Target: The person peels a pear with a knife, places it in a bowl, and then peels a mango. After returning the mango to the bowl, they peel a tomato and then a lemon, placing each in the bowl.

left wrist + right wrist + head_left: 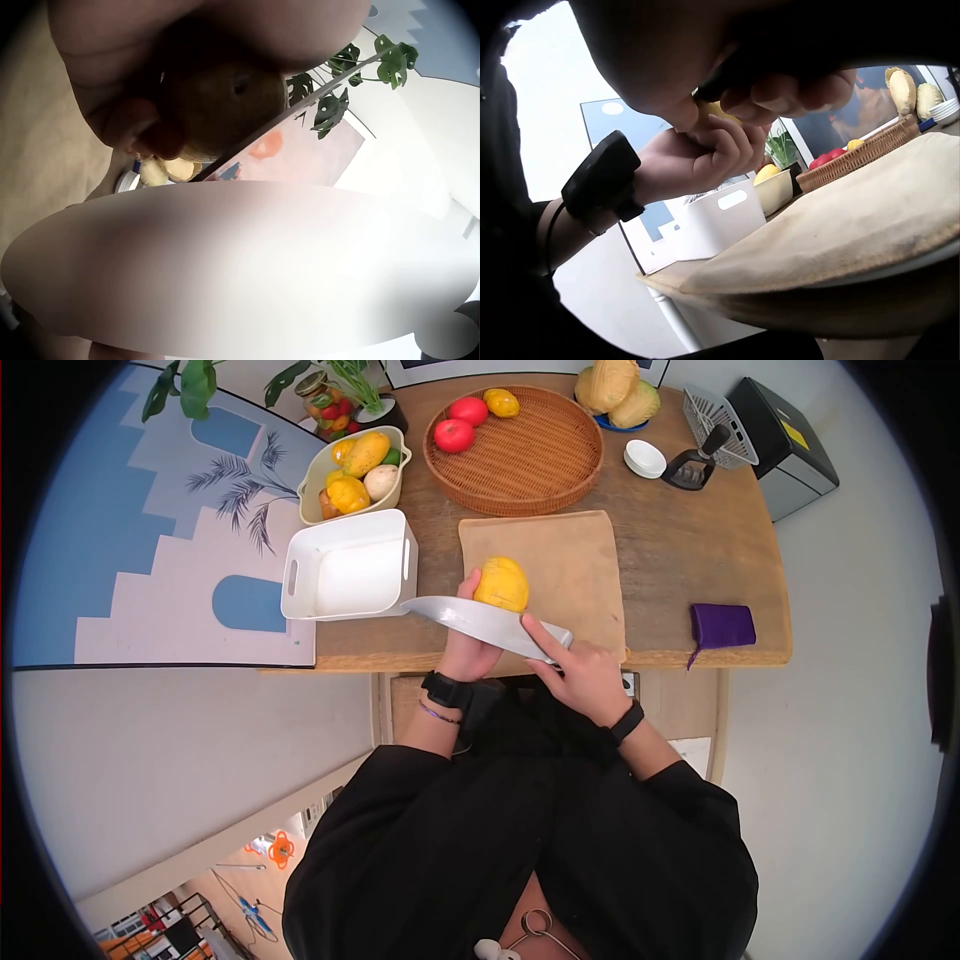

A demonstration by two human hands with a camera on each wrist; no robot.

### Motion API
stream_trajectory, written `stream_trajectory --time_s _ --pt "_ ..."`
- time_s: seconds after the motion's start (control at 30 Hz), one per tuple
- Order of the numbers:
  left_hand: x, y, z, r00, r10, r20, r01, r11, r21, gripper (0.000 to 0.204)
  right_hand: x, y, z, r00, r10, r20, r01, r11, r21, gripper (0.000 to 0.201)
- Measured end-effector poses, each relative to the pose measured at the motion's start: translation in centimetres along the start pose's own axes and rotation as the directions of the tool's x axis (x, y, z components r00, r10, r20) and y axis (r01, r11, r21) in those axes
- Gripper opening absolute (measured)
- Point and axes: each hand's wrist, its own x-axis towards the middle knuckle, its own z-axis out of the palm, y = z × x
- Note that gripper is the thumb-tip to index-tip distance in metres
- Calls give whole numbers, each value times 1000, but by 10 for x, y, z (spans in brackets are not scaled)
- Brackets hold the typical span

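Observation:
In the head view the left hand [468, 650] holds a yellow fruit [502, 584] above the cutting board [580, 560]. Its curled fingers are around the fruit in the left wrist view. A large knife [480, 622] lies across the near side of the fruit, its blade pointing left. The right hand [592, 678] grips the knife's dark handle, seen in the right wrist view, with one finger stretched along the blade. Whether the edge has entered the fruit I cannot tell.
A white bin [350, 568] stands left of the board, with a fruit bowl [308, 500] behind it. At the back is a wicker tray [540, 455] with two red items and one yellow. A purple pouch [722, 626] lies at the right.

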Motion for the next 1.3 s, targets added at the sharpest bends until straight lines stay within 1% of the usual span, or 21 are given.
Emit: stream_trajectory --time_s 0.1,0.17,0.2,0.23,0.3,0.33,0.37,0.4,0.5,0.57,0.63,0.7,0.87,0.9,0.97,1.07,1.1,1.17,1.2,1.27,1.3 --pt "-6 5 5 995 -55 -81 50 997 -55 56 6 9 2 997 -26 -68 28 999 21 65" --pt "-7 5 -12 992 -55 114 62 996 -58 54 9 17 0 996 69 -64 -60 989 134 64" --pt "-2 9 -12 927 -14 374 71 988 -139 55 12 22 -1 996 69 -64 -60 989 134 64" --pt "-3 12 -13 927 -14 375 71 988 -138 55 15 27 -2 987 130 -92 -116 982 147 63" --pt "-9 21 -7 926 -98 364 97 995 20 54 22 39 -8 975 188 -121 -168 973 161 62" --pt "-14 23 6 927 -97 363 96 995 21 54 24 45 -12 948 318 -26 -316 948 48 61" --pt "-20 22 21 981 -94 172 88 995 43 53 25 48 -16 892 449 52 -445 892 -78 61" --pt "-22 22 29 996 -81 -25 82 994 66 52 23 47 -18 892 448 52 -444 893 -78 61" --pt "-11 17 9 995 -57 87 50 995 87 51 11 38 -18 867 495 52 -498 864 72 61" --pt "1 12 -13 986 -65 152 63 998 14 53 0 28 -15 968 228 -109 -205 961 188 63" --pt "1 11 -8 974 -69 214 82 995 -52 55 -7 15 -17 983 168 -66 -159 979 131 64" --pt "0 6 2 1000 -30 9 30 999 -12 57 -12 8 -14 994 107 -18 -106 991 79 65" --pt "-3 3 10 998 5 60 -5 1000 -3 57 -15 6 -3 999 36 -2 -36 999 7 65" --pt "-8 6 24 1000 7 -28 -6 1000 15 57 -14 7 -3 999 35 -2 -35 999 8 65" --pt "-12 8 28 993 9 -117 -6 999 32 57 -9 13 -3 997 82 -6 -82 996 34 63" --pt "-13 14 10 995 -18 94 4 988 152 56 6 32 -7 955 292 -45 -288 954 86 60" --pt "-15 14 12 995 -17 94 3 988 152 56 12 42 -11 956 291 -46 -287 954 86 60" --pt "-20 14 18 996 -52 77 43 991 124 55 22 60 -19 855 513 80 -495 852 -171 58" --pt "-20 14 18 996 -45 79 35 992 125 55 22 63 -21 858 507 78 -490 855 -170 58" --pt "-18 11 13 998 -56 15 54 988 147 55 17 63 -22 834 546 84 -551 833 53 58" --pt "-19 9 9 998 -60 9 58 988 145 55 11 59 -22 831 548 90 -554 831 53 58"
